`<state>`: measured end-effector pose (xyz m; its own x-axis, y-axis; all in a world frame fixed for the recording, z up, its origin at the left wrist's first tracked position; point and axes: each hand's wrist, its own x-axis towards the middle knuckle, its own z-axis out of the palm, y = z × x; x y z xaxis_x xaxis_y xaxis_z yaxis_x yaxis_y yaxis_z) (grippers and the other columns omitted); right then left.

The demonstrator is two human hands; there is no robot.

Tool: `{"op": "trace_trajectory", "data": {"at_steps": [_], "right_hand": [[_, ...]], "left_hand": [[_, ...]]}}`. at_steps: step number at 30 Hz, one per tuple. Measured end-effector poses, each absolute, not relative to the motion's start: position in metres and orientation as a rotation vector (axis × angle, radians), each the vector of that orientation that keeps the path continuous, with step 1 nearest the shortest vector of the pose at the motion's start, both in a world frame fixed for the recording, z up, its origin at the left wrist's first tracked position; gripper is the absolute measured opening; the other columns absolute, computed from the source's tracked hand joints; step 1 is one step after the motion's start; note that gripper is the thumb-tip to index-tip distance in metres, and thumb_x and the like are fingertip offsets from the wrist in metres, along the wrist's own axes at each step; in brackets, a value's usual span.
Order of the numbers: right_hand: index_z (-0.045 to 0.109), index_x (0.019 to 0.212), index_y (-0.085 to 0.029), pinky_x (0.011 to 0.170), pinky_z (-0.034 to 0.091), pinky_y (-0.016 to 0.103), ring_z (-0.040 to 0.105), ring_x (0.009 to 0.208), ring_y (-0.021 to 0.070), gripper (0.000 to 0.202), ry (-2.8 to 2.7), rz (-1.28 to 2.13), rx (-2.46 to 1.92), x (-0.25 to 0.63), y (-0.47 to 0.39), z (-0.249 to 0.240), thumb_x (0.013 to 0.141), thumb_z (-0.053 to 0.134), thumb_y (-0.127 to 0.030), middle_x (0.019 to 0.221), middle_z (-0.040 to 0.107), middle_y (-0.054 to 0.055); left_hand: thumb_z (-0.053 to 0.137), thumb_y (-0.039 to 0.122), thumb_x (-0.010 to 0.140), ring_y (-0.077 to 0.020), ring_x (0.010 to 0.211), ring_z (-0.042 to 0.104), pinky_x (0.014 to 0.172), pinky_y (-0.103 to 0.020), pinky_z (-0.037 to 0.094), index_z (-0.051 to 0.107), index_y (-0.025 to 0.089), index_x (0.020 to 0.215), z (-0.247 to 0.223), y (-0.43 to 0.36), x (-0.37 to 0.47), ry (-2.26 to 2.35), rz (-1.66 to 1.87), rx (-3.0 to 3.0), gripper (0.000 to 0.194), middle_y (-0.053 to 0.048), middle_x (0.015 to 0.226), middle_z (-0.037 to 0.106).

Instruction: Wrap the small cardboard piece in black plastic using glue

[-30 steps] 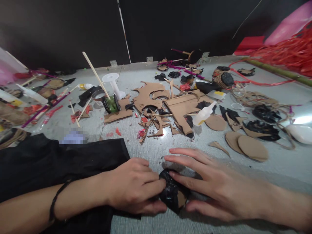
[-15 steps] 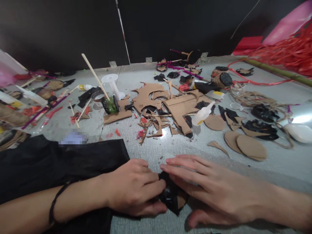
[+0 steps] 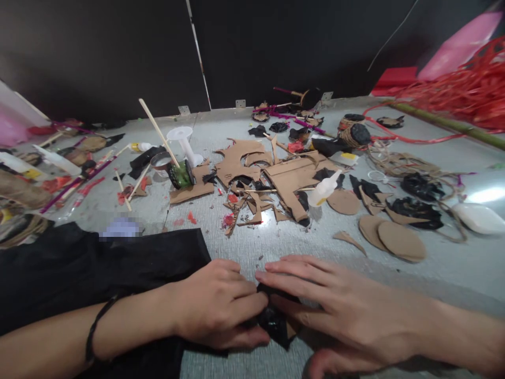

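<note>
A small piece of cardboard with shiny black plastic over it (image 3: pixel 276 325) lies on the grey surface between my hands. My left hand (image 3: pixel 221 305) is closed, its fingertips gripping the left edge of this piece. Over the right side of it, my right hand (image 3: pixel 343 305) rests with fingers stretched out and the thumb apart, touching the plastic. Brown cardboard shows at the lower right of the piece. The rest is hidden beneath my fingers. Under my left forearm is a large black sheet (image 3: pixel 158 252).
Cardboard offcuts (image 3: pixel 240 158), cardboard discs (image 3: pixel 402 241) and a glue bottle (image 3: pixel 325 188) lie ahead. A green jar (image 3: pixel 181 175) holding a stick stands by a white spool (image 3: pixel 183 139). Twine (image 3: pixel 410 160) and red strips (image 3: pixel 469 89) are at right; a black wall (image 3: pixel 295 47) rises behind.
My right hand has slid slightly left, covering more of the black plastic. My left hand keeps its grip with little movement. The view has shifted slightly.
</note>
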<state>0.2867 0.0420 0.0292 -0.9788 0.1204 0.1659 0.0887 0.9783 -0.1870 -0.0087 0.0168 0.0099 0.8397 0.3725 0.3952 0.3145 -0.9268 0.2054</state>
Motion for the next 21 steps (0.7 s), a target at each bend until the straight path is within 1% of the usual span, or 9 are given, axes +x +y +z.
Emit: {"op": "trace_trajectory", "data": {"at_steps": [3, 5, 7, 8, 11, 13, 15, 17, 21], "right_hand": [[0.076, 0.138, -0.009, 0.131, 0.045, 0.052, 0.049, 0.161, 0.0370, 0.061, -2.912, 0.353, -0.185, 0.288, 0.043, 0.031, 0.109, 0.066, -0.062, 0.168, 0.059, 0.023], [0.074, 0.141, -0.009, 0.130, 0.047, 0.053, 0.049, 0.162, 0.0365, 0.063, -2.817, 0.433, -0.182, 0.291, 0.044, 0.032, 0.111, 0.063, -0.063, 0.166, 0.060, 0.025], [0.069, 0.146, -0.009, 0.127, 0.051, 0.051, 0.050, 0.161, 0.0339, 0.059, -2.697, 0.492, -0.156, 0.294, 0.044, 0.033, 0.113, 0.060, -0.058, 0.162, 0.063, 0.026], [0.068, 0.146, -0.010, 0.126, 0.053, 0.049, 0.053, 0.159, 0.0317, 0.054, -2.641, 0.501, -0.154, 0.295, 0.044, 0.034, 0.115, 0.060, -0.053, 0.157, 0.066, 0.025], [0.073, 0.129, -0.013, 0.119, 0.059, 0.037, 0.065, 0.146, 0.0236, 0.024, -2.535, 0.480, -0.214, 0.294, 0.040, 0.038, 0.115, 0.066, -0.032, 0.133, 0.080, 0.016], [0.074, 0.116, -0.015, 0.112, 0.062, 0.030, 0.073, 0.131, 0.0193, 0.008, -2.459, 0.508, -0.251, 0.291, 0.037, 0.038, 0.112, 0.069, -0.020, 0.117, 0.084, 0.009], [0.074, 0.112, -0.015, 0.105, 0.065, 0.028, 0.077, 0.117, 0.0176, 0.005, -2.385, 0.569, -0.270, 0.289, 0.036, 0.036, 0.111, 0.069, -0.015, 0.106, 0.084, 0.005], [0.073, 0.111, -0.016, 0.099, 0.066, 0.028, 0.078, 0.108, 0.0174, 0.005, -2.308, 0.625, -0.323, 0.287, 0.037, 0.033, 0.111, 0.069, -0.015, 0.101, 0.083, 0.004], [0.074, 0.107, -0.016, 0.096, 0.065, 0.028, 0.078, 0.104, 0.0171, 0.004, -2.207, 0.728, -0.392, 0.286, 0.041, 0.026, 0.110, 0.071, -0.016, 0.101, 0.080, 0.006]], "left_hand": [[0.053, 0.043, 0.118, -0.0172, 0.060, 0.074, 0.066, -0.033, 0.062, 0.072, 0.016, 0.103, 0.010, 0.017, -0.008, 0.533, 0.708, 2.876, 0.036, 0.000, 0.073, 0.078], [0.052, 0.044, 0.118, -0.0168, 0.058, 0.074, 0.065, -0.033, 0.060, 0.071, 0.016, 0.103, 0.009, 0.018, -0.008, 0.528, 0.736, 2.878, 0.036, 0.000, 0.073, 0.078], [0.052, 0.043, 0.118, -0.0168, 0.057, 0.073, 0.063, -0.033, 0.059, 0.070, 0.017, 0.104, 0.009, 0.018, -0.008, 0.527, 0.728, 2.884, 0.036, 0.000, 0.072, 0.077], [0.051, 0.043, 0.118, -0.0166, 0.057, 0.072, 0.062, -0.033, 0.059, 0.070, 0.017, 0.104, 0.009, 0.019, -0.008, 0.525, 0.713, 2.886, 0.036, 0.000, 0.072, 0.077], [0.046, 0.043, 0.120, -0.0154, 0.055, 0.069, 0.060, -0.033, 0.056, 0.070, 0.017, 0.105, 0.012, 0.021, -0.006, 0.513, 0.691, 2.887, 0.039, 0.001, 0.069, 0.074], [0.038, 0.046, 0.123, -0.0147, 0.052, 0.066, 0.056, -0.033, 0.053, 0.069, 0.016, 0.104, 0.014, 0.022, -0.005, 0.489, 0.729, 2.880, 0.047, 0.002, 0.067, 0.072], [0.030, 0.048, 0.124, -0.0145, 0.051, 0.064, 0.053, -0.033, 0.051, 0.068, 0.016, 0.102, 0.016, 0.023, -0.004, 0.470, 0.766, 2.880, 0.054, 0.002, 0.064, 0.069], [0.027, 0.046, 0.125, -0.0145, 0.051, 0.062, 0.053, -0.033, 0.051, 0.068, 0.016, 0.101, 0.016, 0.024, -0.003, 0.461, 0.756, 2.901, 0.056, 0.003, 0.063, 0.068], [0.035, 0.034, 0.123, -0.0144, 0.051, 0.058, 0.051, -0.033, 0.050, 0.071, 0.016, 0.100, 0.014, 0.024, -0.003, 0.473, 0.749, 2.947, 0.046, 0.003, 0.065, 0.067]]}}
